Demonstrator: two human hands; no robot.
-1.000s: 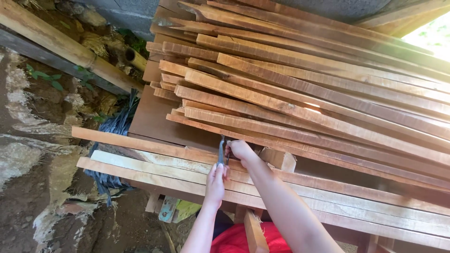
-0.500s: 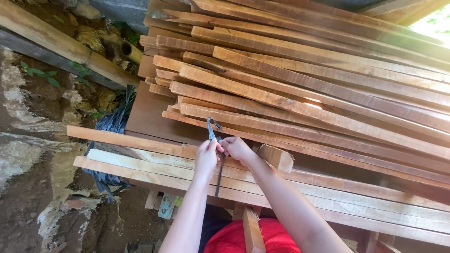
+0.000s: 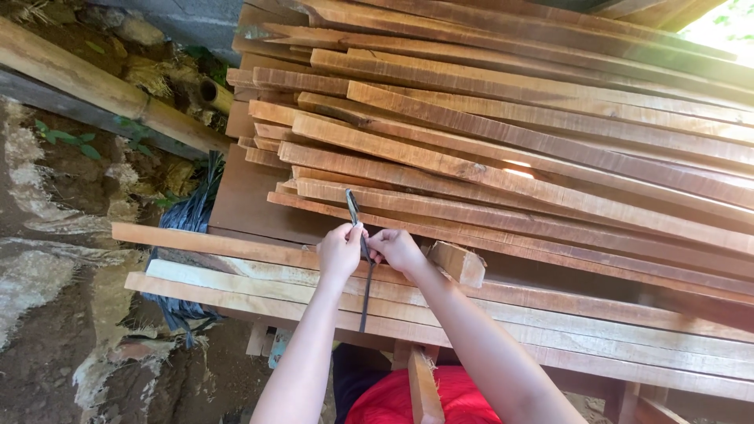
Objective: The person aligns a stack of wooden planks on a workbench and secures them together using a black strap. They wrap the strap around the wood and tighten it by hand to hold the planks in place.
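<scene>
My left hand (image 3: 339,253) and my right hand (image 3: 397,250) meet over the near planks (image 3: 236,279) and both pinch a thin dark strap (image 3: 365,286). The strap's upper end sticks up above my left fingers to about the lowest board of the pile; its lower end hangs down across the front planks. A short wood offcut (image 3: 457,263) lies just right of my right hand. Behind the hands rises a big stack of long rough-sawn boards (image 3: 503,141).
Bamboo poles (image 3: 102,90) lie at the upper left over dirt and dry grass. Black plastic sheet (image 3: 182,216) hangs at the stack's left end. A red cloth (image 3: 381,400) and a wooden leg (image 3: 422,389) are below the planks. Muddy ground lies to the left.
My left hand rose from lower on the strap to meet my right hand. The strap's top end now sticks up above the fingers and its tail hangs down.
</scene>
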